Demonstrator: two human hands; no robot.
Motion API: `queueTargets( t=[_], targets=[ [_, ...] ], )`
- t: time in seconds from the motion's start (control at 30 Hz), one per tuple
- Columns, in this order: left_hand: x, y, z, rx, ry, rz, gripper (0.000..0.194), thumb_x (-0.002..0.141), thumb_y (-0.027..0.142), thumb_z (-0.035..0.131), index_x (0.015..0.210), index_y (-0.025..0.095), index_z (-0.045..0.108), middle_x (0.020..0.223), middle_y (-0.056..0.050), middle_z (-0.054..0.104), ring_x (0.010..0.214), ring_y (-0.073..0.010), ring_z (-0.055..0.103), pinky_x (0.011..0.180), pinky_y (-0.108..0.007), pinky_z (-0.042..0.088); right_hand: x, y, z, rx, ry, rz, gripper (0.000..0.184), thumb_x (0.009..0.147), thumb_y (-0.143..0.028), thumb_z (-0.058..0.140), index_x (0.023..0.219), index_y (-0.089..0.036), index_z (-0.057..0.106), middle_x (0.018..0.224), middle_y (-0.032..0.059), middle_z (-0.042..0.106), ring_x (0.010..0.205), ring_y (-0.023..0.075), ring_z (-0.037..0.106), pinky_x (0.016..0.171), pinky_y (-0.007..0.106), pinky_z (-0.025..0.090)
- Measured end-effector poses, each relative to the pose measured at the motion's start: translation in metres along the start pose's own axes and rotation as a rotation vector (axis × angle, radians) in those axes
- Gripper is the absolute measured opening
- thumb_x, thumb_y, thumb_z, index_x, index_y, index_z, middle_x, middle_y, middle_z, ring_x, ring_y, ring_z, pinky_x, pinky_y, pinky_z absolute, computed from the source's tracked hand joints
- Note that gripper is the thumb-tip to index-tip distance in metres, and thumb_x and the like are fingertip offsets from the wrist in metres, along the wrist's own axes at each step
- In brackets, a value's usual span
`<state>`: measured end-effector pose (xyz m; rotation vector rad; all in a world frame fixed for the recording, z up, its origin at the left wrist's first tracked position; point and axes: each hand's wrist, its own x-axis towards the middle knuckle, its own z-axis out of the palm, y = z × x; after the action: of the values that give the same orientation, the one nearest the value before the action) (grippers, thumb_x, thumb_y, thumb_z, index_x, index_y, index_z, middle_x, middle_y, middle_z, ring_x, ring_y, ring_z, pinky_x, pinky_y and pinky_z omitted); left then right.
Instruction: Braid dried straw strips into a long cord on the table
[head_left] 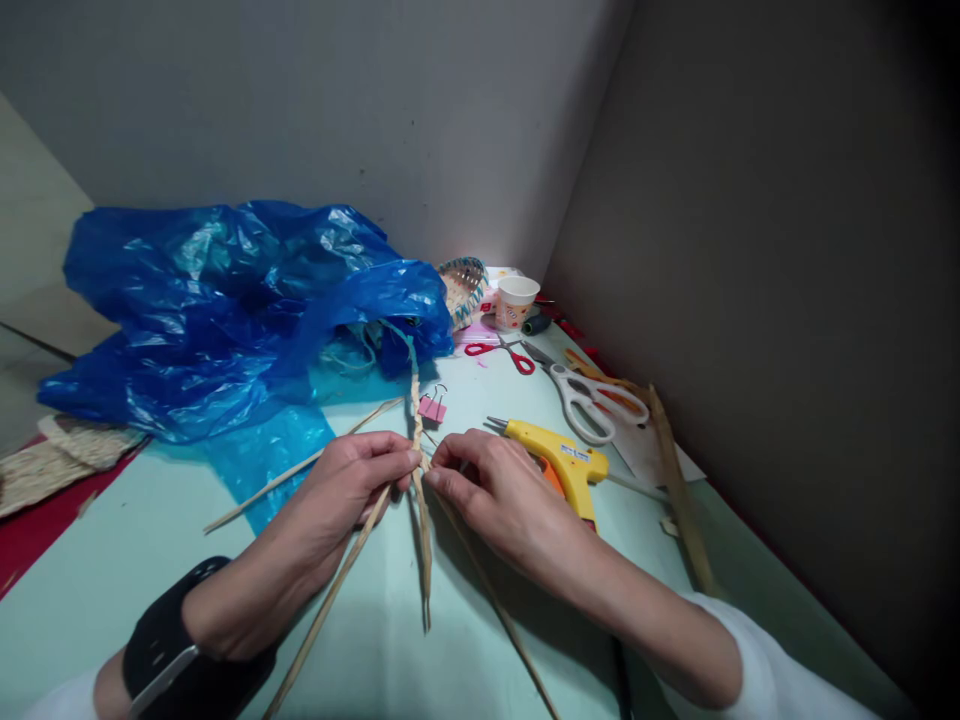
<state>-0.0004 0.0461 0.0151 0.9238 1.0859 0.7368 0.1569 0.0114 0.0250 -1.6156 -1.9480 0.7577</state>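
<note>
A narrow braid (417, 410) of pale plant fibre runs out of the blue plastic bag towards me. Just below it, loose tan strands (424, 550) fan out over the table. My left hand (360, 475) pinches the braid's lower end between thumb and fingers, with one long strand (330, 595) trailing down from it. On the other side, the fingertips of my right hand (480, 480) close on a strand (487, 580) that hangs towards the lower right. A pink binder clip (433, 409) lies right beside the braid.
A crumpled blue plastic bag (225, 310) fills the back left. To the right lie a yellow glue gun (570, 460), white-handled scissors (581, 405) and red-handled scissors (521, 360). Behind them stand a paper cup (516, 300) and a woven basket (463, 285). Walls rise behind and right.
</note>
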Motion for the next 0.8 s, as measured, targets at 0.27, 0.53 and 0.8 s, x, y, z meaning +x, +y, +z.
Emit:
queueTargets(
  t=[0.27,0.53,0.8],
  targets=[
    [-0.001,-0.004,-0.001,0.129,0.014,0.041,0.013,0.067,0.024,0.067,0.064,0.014,0.06,0.055,0.004,0.052,0.046,-0.0054,0.04,0.045,-0.018,0.027,-0.004,-0.01,-0.001,-0.192,0.001,0.009,0.028,0.09,-0.028,0.045,0.066,-0.018,0.057,0.054,-0.0015,0.051,0.049,0.0092,0.034,0.051,0.028,0.015],
    [-0.002,-0.008,0.007,0.234,0.107,0.04,0.018,0.072,0.028,0.061,0.06,0.015,0.058,0.039,0.006,0.04,0.037,-0.0045,0.029,0.04,-0.019,0.016,-0.007,-0.019,0.006,-0.309,0.016,-0.021,0.028,0.09,-0.026,0.043,0.069,-0.016,0.059,0.06,0.0038,0.06,0.048,0.0111,0.039,0.05,0.03,0.016],
    [0.0,-0.011,0.007,0.266,0.124,0.079,0.022,0.075,0.033,0.063,0.065,0.013,0.064,0.041,0.005,0.042,0.04,-0.0052,0.033,0.042,-0.019,0.018,-0.008,-0.028,0.013,-0.442,-0.053,-0.076,0.024,0.089,-0.02,0.042,0.077,-0.016,0.063,0.072,0.0084,0.067,0.055,0.015,0.054,0.052,0.032,0.02]
  ],
)
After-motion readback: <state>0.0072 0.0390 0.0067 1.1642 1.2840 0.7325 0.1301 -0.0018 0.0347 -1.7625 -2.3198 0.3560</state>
